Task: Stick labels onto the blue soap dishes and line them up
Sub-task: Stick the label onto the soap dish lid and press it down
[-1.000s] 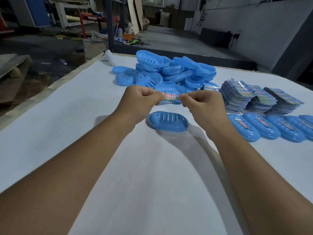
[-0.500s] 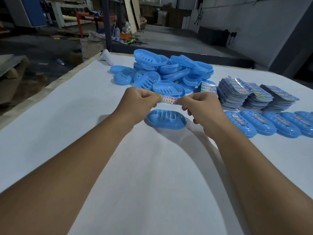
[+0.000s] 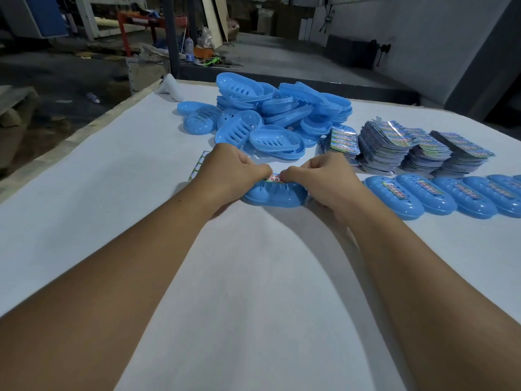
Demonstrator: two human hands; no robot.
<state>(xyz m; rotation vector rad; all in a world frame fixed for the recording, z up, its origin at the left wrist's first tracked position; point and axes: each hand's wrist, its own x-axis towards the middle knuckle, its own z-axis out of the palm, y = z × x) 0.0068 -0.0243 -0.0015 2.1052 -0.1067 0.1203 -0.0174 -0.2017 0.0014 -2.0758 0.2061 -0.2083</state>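
One blue soap dish (image 3: 275, 196) lies upside down on the white table in front of me. My left hand (image 3: 231, 172) and my right hand (image 3: 321, 179) each pinch one end of a small label (image 3: 275, 177) and hold it right down on the top of that dish. To the right, a row of several labelled blue dishes (image 3: 439, 194) runs toward the table's right edge. A heap of unlabelled blue dishes (image 3: 270, 114) sits behind my hands.
Stacks of label sheets (image 3: 394, 148) stand behind the row on the right. A used label backing strip (image 3: 197, 166) lies left of my left hand. The white table's (image 3: 253, 277) left edge runs diagonally, with workshop floor and clutter beyond.
Both hands have come down with the label from above the dish until it rests on the dish's top.
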